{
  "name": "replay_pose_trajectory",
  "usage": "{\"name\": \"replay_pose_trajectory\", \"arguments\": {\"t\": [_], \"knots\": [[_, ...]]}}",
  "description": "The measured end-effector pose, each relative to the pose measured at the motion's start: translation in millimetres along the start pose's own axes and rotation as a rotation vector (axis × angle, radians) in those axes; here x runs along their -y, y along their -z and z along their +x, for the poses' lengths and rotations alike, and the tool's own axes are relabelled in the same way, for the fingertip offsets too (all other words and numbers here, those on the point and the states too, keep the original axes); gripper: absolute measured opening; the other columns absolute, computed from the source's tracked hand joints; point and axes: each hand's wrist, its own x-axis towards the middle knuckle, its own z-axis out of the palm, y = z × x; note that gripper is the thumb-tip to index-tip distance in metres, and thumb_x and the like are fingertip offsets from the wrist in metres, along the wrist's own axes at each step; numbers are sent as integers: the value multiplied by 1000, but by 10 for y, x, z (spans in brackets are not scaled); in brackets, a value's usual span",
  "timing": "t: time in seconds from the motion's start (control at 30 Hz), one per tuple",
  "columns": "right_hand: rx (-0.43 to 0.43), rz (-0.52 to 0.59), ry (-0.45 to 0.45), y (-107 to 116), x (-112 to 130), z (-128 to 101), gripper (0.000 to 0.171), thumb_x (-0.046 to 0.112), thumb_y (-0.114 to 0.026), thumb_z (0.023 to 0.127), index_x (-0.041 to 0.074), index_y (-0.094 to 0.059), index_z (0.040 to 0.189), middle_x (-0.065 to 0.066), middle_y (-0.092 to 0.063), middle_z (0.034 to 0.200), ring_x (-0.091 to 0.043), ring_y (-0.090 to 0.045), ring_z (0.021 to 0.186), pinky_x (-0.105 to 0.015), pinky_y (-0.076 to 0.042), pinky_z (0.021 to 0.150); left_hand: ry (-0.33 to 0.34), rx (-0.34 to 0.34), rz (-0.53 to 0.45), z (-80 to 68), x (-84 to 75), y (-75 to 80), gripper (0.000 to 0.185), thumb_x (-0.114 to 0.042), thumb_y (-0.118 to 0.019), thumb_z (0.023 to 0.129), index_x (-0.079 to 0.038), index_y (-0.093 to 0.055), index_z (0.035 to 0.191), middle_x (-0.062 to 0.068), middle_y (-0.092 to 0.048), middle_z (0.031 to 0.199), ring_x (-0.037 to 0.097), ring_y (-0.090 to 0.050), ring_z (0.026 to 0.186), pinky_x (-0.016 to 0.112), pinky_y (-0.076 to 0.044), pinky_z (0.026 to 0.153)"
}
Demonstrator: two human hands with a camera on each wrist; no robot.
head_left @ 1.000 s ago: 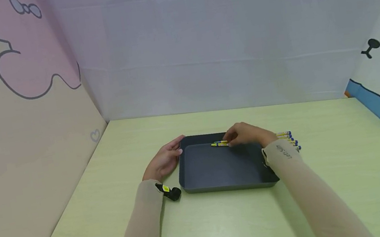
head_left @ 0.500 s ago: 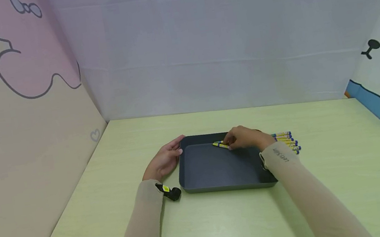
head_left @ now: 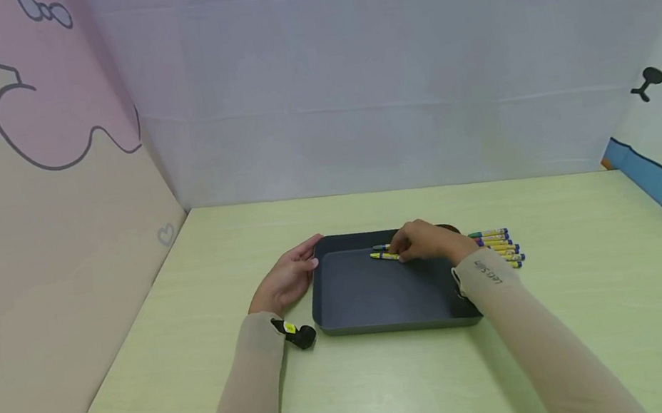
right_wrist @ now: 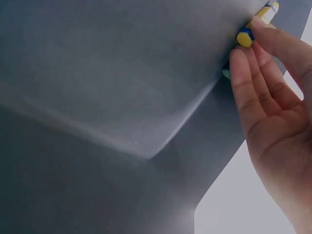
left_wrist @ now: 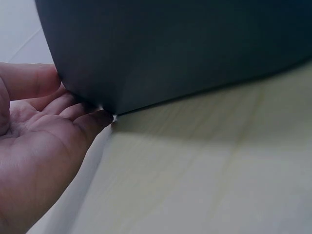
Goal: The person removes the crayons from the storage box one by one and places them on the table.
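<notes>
On pale green table (head_left: 399, 390), dark tray (head_left: 378, 300), cartoon walls (head_left: 33, 210).

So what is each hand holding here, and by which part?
The right hand pinches a yellow crayon by its near end, over the dark tray. The left hand holds nothing; its fingers rest against the tray's outer left corner.

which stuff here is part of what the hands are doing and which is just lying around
In use: dark tray, yellow crayon pinched by right hand, a second crayon beside it, crayon row on the table, left hand against the tray's corner.

Lying about: small black object by the left sleeve.
</notes>
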Motion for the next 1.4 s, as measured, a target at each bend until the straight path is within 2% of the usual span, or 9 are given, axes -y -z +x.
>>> {"name": "replay_pose_trajectory", "arguments": {"t": [0.3,0.5,0.63,1.03,1.4], "knots": [[-27,17,-37,-37,-14,14,22,5,-66,89,3,-71,110,-12,-71,103,-23,-66,92,-33,-54,78,20,-31,-15,5,-6,-11,62,12,-36,96,-6,-21,154,4,-7,163,19,-18,143,16,-41,83],[-25,43,-44,-38,-23,12,23,5,-66,89,4,-72,110,-12,-71,105,-23,-67,93,-32,-54,78,5,-16,-15,9,-5,0,62,13,-35,96,-5,-19,154,4,-3,163,18,-9,147,16,-40,83],[-24,47,-23,-31,-43,12,23,6,-66,88,4,-72,111,-12,-71,107,-24,-67,95,-33,-55,78,1,-11,-14,9,-8,6,62,13,-35,96,-4,-19,153,5,-1,163,18,-6,148,15,-41,84],[-19,55,55,14,-47,-11,22,3,-66,88,2,-73,108,-14,-71,106,-25,-68,95,-33,-55,79,4,-2,-29,15,-13,-8,62,13,-35,96,-4,-18,154,6,-7,163,22,-13,147,16,-42,85],[-2,32,53,101,-26,-30,23,2,-66,88,3,-72,109,-13,-71,106,-24,-68,94,-32,-55,78,10,-21,-8,22,2,-7,62,13,-36,96,-4,-20,153,5,-5,163,20,-12,146,15,-41,86]]}}
